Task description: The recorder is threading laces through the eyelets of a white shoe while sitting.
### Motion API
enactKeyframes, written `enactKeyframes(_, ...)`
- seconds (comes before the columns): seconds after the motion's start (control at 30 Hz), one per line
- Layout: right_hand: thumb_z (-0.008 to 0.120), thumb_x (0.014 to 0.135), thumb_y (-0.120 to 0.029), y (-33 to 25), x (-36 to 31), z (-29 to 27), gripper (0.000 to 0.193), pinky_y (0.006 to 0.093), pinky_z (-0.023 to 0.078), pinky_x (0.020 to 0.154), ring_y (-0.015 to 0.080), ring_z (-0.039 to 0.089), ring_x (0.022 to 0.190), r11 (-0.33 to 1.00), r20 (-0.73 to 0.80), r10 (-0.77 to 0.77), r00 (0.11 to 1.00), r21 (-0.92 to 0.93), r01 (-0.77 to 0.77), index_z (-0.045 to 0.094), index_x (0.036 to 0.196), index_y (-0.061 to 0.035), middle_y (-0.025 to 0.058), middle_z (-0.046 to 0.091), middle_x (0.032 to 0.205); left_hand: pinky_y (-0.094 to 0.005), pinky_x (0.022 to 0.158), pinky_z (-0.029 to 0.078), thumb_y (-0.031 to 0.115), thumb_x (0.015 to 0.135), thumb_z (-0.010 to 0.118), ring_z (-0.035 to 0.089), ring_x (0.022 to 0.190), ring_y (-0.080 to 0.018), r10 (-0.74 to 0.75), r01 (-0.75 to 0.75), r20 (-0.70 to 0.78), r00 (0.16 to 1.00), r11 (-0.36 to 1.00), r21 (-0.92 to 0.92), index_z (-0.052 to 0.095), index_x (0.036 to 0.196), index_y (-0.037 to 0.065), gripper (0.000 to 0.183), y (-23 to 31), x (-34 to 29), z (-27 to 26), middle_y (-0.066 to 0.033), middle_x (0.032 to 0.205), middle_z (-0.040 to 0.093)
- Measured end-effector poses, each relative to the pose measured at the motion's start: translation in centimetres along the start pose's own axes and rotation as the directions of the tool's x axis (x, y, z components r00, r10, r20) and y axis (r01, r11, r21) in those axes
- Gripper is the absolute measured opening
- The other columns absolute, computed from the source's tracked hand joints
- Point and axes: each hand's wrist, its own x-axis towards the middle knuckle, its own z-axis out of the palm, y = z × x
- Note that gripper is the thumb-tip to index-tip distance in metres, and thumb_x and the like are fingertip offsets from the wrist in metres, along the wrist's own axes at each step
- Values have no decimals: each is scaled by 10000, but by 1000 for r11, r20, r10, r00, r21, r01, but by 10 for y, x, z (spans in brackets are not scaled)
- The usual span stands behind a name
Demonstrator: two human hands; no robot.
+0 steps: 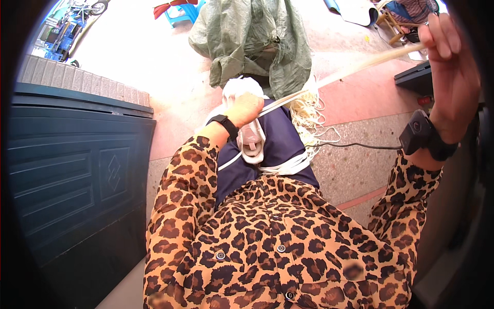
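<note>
A white shoe with a pinkish inside (251, 138) rests between my thighs, its heel toward me. My left hand (246, 108) is closed over its front part, with the fingers mostly hidden. From beside that hand, pale laces (360, 66) stretch taut up to the far right, blurred along their length. My right hand (445, 44) is raised there, fingers curled round their end. A bundle of loose white laces (307, 110) hangs by my right knee. More white laces (289, 166) lie across my right thigh.
A large grey-green woven sack (252, 41) stands just beyond my knees. A dark blue panelled door (77, 154) is at my left. A black cable (360, 146) runs to the small camera (418, 131) on my right wrist. A blue stool (182, 14) stands farther off.
</note>
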Motion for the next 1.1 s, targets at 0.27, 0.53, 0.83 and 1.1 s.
enactKeyframes(0.27,432,907,-194,73,-50,55,253,179,423,514,57,489,561,881,-179,350,919,-271,-388,528,978,28,16,514,672,-386,731,452,-10,641,474,576,838,-352,-151,184,153,977,955,-234,590,888,-17,273,-5,23,-4,-236,845,591)
enactKeyframes(0.53,445,899,-152,128,-104,53,213,177,430,540,53,492,579,745,-198,617,761,-163,-647,543,955,30,6,537,679,-406,735,438,-25,657,492,561,843,-362,-14,22,89,996,997,-80,518,1005,-18,349,-3,-1,-7,-229,841,585)
enactKeyframes(0.83,487,853,-181,223,-132,110,193,238,417,524,87,508,563,641,36,757,652,-234,-731,563,837,-4,37,550,671,-390,770,438,43,668,499,562,866,-357,-219,144,-135,966,894,-424,591,886,-6,241,-8,19,6,-229,891,589)
enactKeyframes(1.1,498,802,-158,299,-152,104,193,386,426,703,332,546,784,586,-87,688,721,-519,-622,576,821,18,187,561,789,-321,722,443,166,785,514,587,809,-219,-468,439,122,875,664,-606,602,942,27,227,-73,-48,16,-128,838,623)
